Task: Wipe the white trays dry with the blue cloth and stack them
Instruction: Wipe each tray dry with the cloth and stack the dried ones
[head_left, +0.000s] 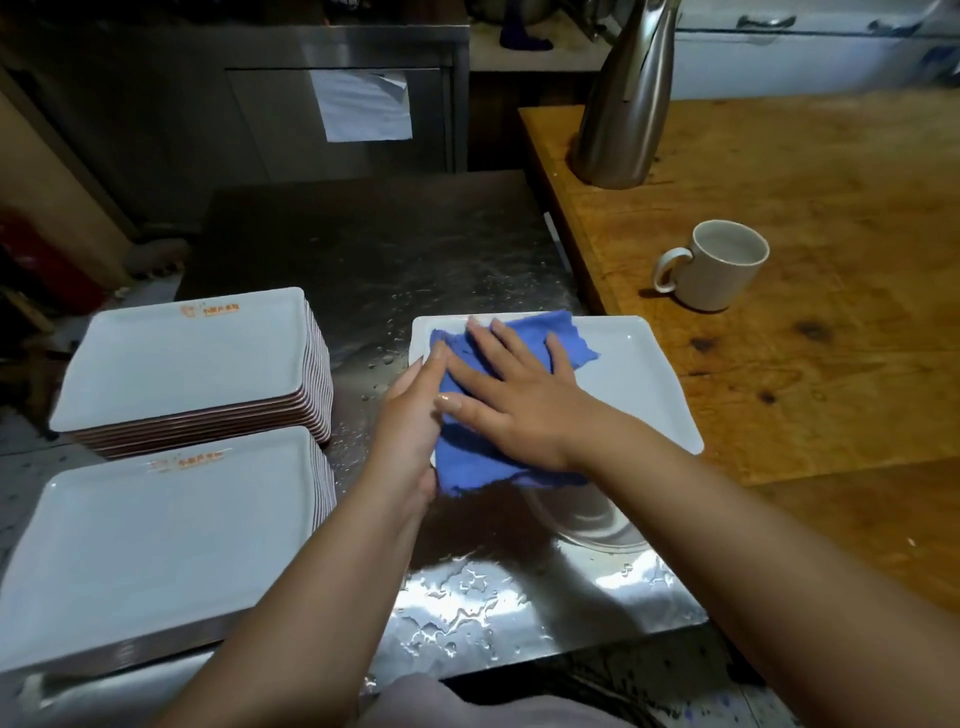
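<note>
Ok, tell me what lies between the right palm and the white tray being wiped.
In the head view, the blue cloth lies spread between the right hand and the white tray.

Wet steel counter (363, 249) is open behind the white tray (639, 374), back to the cabinet front. Left side is blocked by two tray stacks, the far stack (182, 364) and the near stack (156, 535), with only a narrow wet strip between them and the tray. To the right, the wooden table (831, 364) sits higher, with a mug (719, 265) near its edge and a steel flask (623, 104) further back; the rest of its top is bare.
</note>
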